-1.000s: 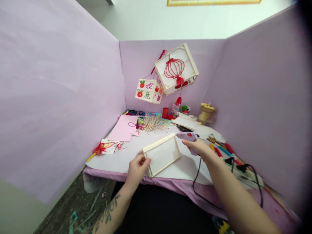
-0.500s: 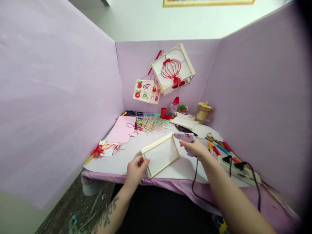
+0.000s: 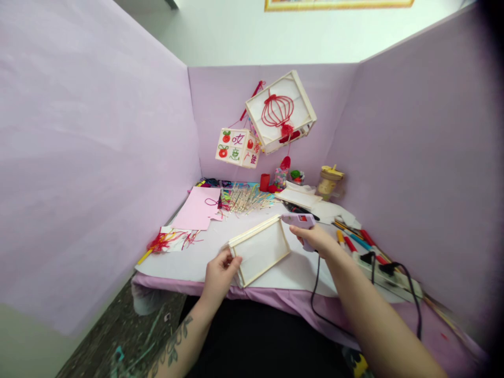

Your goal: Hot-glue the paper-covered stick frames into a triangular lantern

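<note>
My left hand (image 3: pixel 222 270) grips the lower left corner of a pale wooden frame (image 3: pixel 262 252) backed with white paper, thumb on its front. The frame is held tilted over the white-covered table (image 3: pixel 189 262). In my right hand (image 3: pixel 311 239) is a lilac glue gun (image 3: pixel 300 220), its nozzle at the frame's upper right corner. A black cord runs down from the gun's handle. Whether the nozzle touches the wood cannot be told.
Two box lanterns (image 3: pixel 281 111) (image 3: pixel 237 148) hang at the back. Thin sticks (image 3: pixel 246 199), pink paper (image 3: pixel 197 209) and red threads (image 3: pixel 160 242) lie behind and left. Markers (image 3: pixel 350 244) and a power strip (image 3: pixel 394 281) sit right, near a yellow-lidded cup (image 3: pixel 327 184).
</note>
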Demonstrator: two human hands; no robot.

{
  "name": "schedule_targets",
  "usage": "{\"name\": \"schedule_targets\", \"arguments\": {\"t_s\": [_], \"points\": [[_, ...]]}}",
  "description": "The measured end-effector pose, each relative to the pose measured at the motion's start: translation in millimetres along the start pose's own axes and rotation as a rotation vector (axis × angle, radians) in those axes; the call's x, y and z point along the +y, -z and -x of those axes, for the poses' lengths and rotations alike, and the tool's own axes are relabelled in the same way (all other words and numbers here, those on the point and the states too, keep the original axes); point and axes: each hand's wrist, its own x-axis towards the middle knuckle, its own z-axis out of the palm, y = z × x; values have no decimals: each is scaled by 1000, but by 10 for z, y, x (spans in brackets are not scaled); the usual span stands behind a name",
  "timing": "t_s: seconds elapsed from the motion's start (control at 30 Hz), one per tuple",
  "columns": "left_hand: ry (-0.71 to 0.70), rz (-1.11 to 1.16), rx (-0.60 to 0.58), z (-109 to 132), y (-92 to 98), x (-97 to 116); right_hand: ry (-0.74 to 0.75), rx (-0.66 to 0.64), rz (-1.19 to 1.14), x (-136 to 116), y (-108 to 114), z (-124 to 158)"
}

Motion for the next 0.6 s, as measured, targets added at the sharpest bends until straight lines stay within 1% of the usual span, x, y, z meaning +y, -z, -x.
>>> {"name": "schedule_targets", "arguments": {"t_s": [0.17,0.47,0.53,0.6], "points": [[-2,3,-1,-6,3,-9,-23,10,26,-8,36,-25],[-4,-6,-5,-4,1,-51,-52,23,84,144,61,-79],[-14,-9,4,-35,25,-67,-34,52,81,185,66,-67],[-12,-20,43,-93,76,-94,-5,110,70,230,68,-53]]}}
